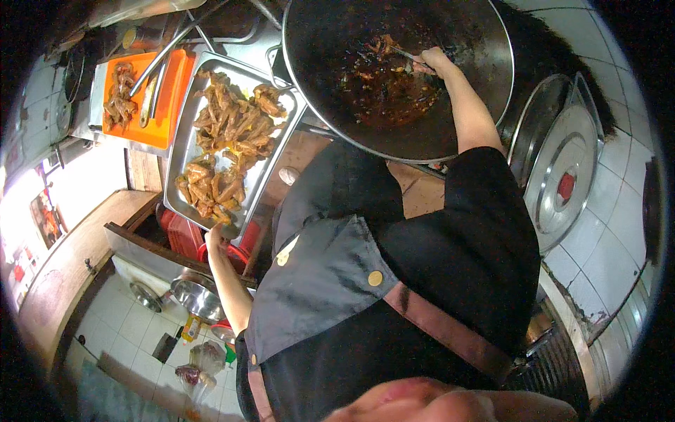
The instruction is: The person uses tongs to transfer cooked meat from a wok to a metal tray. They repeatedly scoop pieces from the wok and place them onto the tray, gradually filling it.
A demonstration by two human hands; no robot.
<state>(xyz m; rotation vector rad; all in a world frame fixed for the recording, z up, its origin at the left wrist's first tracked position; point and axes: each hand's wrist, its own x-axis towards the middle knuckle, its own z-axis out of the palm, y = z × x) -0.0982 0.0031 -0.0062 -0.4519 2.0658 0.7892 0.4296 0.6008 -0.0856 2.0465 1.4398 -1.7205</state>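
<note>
A large dark wok (337, 79) fills the top middle, with brown liquid and bits of spice at its bottom. My right hand (430, 60) reaches into it, closed on the handles of metal tongs (403, 53); their tips touch a brown piece of meat (384, 46). To the wok's left is a steel tray (263, 195) bearing many cooked, sauce-coated pieces of meat (232, 121). My left hand (215, 232) is at the tray's near edge, its fingers partly hidden beneath the rim, and seems to hold it.
An orange tray (158, 129) with more meat and a knife (147, 103) lies at the upper left. Pot lids (543, 200) lean against the tiled wall on the right. Red plastic containers (182, 232) and a steel bowl (198, 298) are at the lower left.
</note>
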